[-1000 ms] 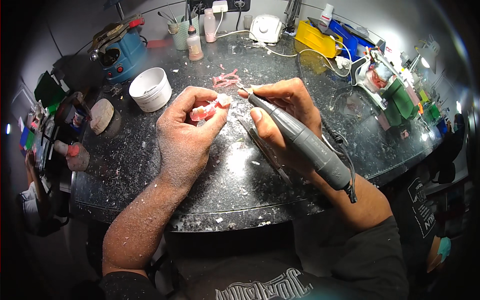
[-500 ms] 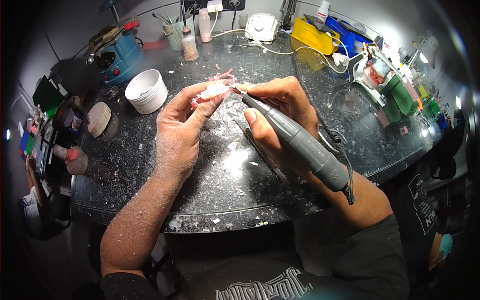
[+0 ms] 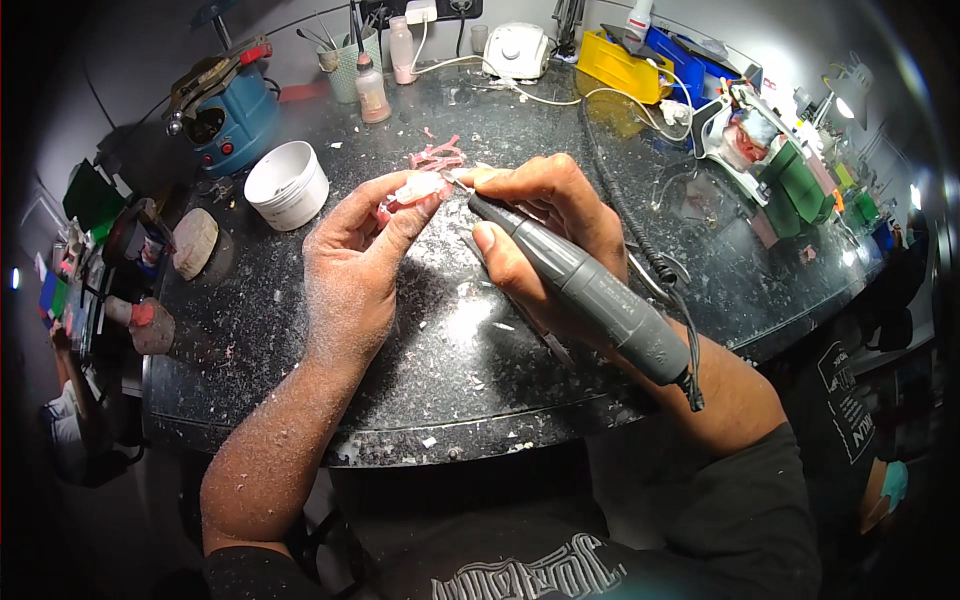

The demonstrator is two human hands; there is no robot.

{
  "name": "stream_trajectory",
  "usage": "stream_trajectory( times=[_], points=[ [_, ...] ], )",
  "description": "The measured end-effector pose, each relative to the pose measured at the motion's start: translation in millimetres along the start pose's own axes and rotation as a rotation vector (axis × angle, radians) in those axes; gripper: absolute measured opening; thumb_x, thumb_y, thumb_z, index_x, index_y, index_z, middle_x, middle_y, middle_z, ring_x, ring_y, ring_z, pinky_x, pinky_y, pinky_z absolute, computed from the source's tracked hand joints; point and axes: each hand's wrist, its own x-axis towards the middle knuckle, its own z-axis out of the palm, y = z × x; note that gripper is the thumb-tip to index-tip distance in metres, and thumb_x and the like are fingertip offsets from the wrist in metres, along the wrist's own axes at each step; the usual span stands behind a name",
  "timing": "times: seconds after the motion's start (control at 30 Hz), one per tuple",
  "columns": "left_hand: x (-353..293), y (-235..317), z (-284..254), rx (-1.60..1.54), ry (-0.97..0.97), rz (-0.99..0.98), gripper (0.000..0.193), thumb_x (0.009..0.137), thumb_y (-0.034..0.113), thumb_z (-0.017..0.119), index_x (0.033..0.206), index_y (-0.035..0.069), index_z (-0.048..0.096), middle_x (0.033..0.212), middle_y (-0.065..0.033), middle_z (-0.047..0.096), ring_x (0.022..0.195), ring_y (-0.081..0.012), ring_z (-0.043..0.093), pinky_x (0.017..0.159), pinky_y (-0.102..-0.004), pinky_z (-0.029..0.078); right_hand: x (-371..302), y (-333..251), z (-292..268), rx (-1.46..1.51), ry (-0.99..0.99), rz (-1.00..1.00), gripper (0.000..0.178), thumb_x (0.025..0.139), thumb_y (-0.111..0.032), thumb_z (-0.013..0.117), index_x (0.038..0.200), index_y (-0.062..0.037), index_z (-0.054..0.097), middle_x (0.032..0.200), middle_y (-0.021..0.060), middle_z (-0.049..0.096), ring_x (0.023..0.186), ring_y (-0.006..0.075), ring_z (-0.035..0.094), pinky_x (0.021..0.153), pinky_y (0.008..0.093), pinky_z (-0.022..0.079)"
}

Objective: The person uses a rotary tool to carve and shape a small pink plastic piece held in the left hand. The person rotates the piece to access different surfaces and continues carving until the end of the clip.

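Observation:
My left hand (image 3: 352, 262), dusted with pale powder, pinches a small pink and whitish denture piece (image 3: 420, 189) between thumb and fingers. In my right hand (image 3: 570, 215) is a black rotary handpiece (image 3: 592, 292), gripped like a pen and slanting toward the denture. Its thin metal bur meets or nearly meets the denture's right edge; contact cannot be told for sure. Just behind the denture lie branching pink strips (image 3: 437, 155) on the dark bench. A slim dark tool (image 3: 545, 335) rests under the handpiece, partly hidden by my right hand.
White shavings litter the black bench (image 3: 400, 405). Left stand a white tub (image 3: 287, 186), a plaster block (image 3: 195, 243) and a blue machine (image 3: 232, 125). Behind are a dropper bottle (image 3: 372, 92) and a white control box (image 3: 516, 50); yellow (image 3: 622, 66) and blue bins stand right. A coiled cord (image 3: 640, 235) runs beside my right hand.
My right hand and the handpiece have shifted slightly left. The denture has turned a little in my left fingers. The whole view has also moved slightly.

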Motion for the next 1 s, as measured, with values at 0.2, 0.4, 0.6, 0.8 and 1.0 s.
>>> stream_trajectory(
  times=[0.2,0.4,0.6,0.8,1.0],
  points=[
    [-1.3,3.4,0.6,0.19,0.0,0.024,0.028,0.099,0.014,0.07,0.124,0.0,0.069,0.113,-0.0098,0.073,0.107,-0.0158,0.069,0.098,-0.0321,0.053,2.7,9.7,5.5,-0.007,0.116,-0.135,0.032,0.082,-0.005,0.076,0.111,-0.0007,0.064,0.099,0.012,0.069,0.093,0.0189,0.072,0.083,0.0314,0.06],
    [-2.1,3.4,5.0,0.103,0.072,-0.018,0.024,0.095,0.008,0.073,0.119,0.003,0.073,0.101,-0.0044,0.075,0.093,-0.0088,0.065,0.086,-0.0259,0.052,3.2,6.2,8.8,-0.002,0.114,-0.075,0.03,0.085,-0.01,0.077,0.111,-0.0017,0.064,0.1,0.0113,0.069,0.091,0.0176,0.072,0.081,0.0306,0.06],
    [0.4,2.1,11.0,0.059,0.023,-0.051,0.018,0.102,0.011,0.064,0.117,0.002,0.066,0.103,-0.0051,0.072,0.096,-0.0093,0.064,0.088,-0.0268,0.052,29.3,40.7,-27.1,0.129,0.309,0.26,0.026,0.107,-0.021,0.054,0.124,-0.0021,0.057,0.099,0.015,0.074,0.103,0.0231,0.073,0.09,0.0377,0.058],
    [1.2,11.0,7.9,0.247,-0.032,0.102,0.019,0.102,0.011,0.058,0.119,0.004,0.061,0.108,-0.0071,0.067,0.101,-0.0153,0.062,0.092,-0.0311,0.05,117.3,163.8,-86.4,-0.022,0.304,0.598,0.035,0.101,-0.042,0.065,0.121,-0.0126,0.062,0.107,0.0094,0.076,0.102,0.017,0.071,0.084,0.03,0.055],
    [6.5,-1.2,2.6,0.391,-0.044,0.269,0.018,0.093,0.006,0.066,0.111,0.005,0.067,0.106,-0.01,0.066,0.1,-0.0239,0.063,0.095,-0.0397,0.048,171.6,273.1,-108.9,-0.541,0.186,0.393,0.038,0.095,-0.049,0.068,0.111,-0.0151,0.068,0.107,0.009,0.075,0.105,0.0259,0.069,0.092,0.0383,0.052]
  ],
)
